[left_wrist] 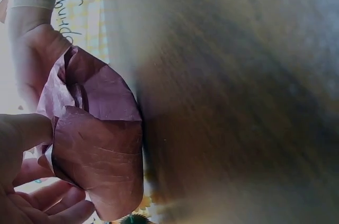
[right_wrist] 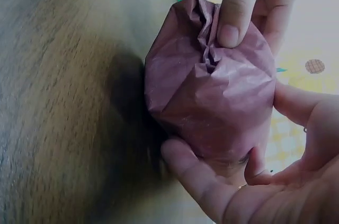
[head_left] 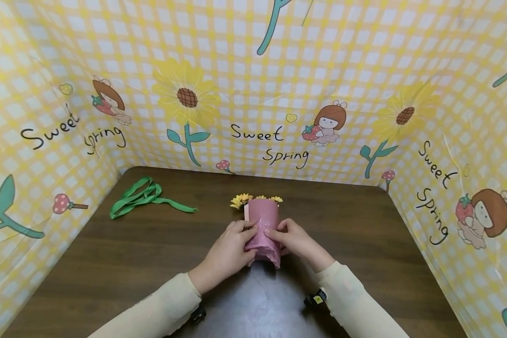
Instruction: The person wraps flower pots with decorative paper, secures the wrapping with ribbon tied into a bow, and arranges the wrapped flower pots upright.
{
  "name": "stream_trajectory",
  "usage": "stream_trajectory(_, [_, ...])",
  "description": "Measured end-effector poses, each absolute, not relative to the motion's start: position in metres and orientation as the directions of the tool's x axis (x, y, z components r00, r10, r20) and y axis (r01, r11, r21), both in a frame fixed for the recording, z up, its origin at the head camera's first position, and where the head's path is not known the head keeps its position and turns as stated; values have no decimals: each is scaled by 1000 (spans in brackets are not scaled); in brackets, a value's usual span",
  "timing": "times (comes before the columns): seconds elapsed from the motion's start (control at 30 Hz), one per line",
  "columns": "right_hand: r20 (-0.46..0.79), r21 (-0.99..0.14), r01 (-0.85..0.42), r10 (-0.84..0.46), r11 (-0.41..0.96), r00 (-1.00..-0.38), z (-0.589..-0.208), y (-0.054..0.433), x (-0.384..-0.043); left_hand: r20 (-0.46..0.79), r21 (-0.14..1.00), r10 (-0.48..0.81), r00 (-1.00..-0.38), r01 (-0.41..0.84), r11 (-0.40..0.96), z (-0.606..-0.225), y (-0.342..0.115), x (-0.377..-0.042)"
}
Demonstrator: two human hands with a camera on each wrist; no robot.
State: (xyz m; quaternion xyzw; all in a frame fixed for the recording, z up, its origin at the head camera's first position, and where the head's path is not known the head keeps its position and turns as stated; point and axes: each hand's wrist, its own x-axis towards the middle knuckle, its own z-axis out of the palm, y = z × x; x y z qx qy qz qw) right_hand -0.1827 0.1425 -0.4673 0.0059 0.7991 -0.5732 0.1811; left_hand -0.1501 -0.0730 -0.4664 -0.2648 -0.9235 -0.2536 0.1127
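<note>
A bouquet wrapped in pink paper [head_left: 263, 221] lies on the table, its yellow flowers [head_left: 241, 200] showing at the far end. My left hand [head_left: 226, 249] grips its left side, thumb over the top. From the right, my right hand [head_left: 299, 240] holds the wrap, the thumb on its upper face. The near end of the paper [right_wrist: 212, 97] is gathered into creased folds in the right wrist view, where the left thumb [right_wrist: 231, 28] presses on a pleat. Stems inside the wrap are hidden.
A loosely looped green ribbon [head_left: 145, 197] lies at the table's back left. Yellow checked cloth [head_left: 253, 103] with printed flowers hangs behind and on both sides of the dark wooden table [head_left: 346, 211].
</note>
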Motion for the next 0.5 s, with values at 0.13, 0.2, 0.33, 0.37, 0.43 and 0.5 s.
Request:
stream_trajectory(0.13, [-306, -914, 219, -224, 341, -925, -468, 145, -182, 322, 416, 431, -843, 535, 735, -464, -72, -147])
stream_trajectory(0.2, [-318, -911, 225, -239, 345, -918, -468, 146, -179, 297, 414, 436, -849, 526, 743, -462, -72, -143])
stream_trajectory(0.33, [-336, -906, 237, -254, 351, -907, -469, 147, -168, 256, 388, 456, -852, 523, 759, -457, -73, -132])
stream_trajectory(0.37, [-338, -905, 237, -257, 353, -906, -469, 147, -165, 249, 380, 461, -852, 523, 763, -455, -74, -129])
stream_trajectory(0.43, [-336, -907, 235, -264, 349, -904, -470, 145, -158, 243, 369, 469, -849, 528, 765, -452, -76, -122])
stream_trajectory(0.5, [-329, -906, 225, -264, 358, -907, -469, 142, -150, 238, 360, 475, -847, 531, 767, -450, -78, -115])
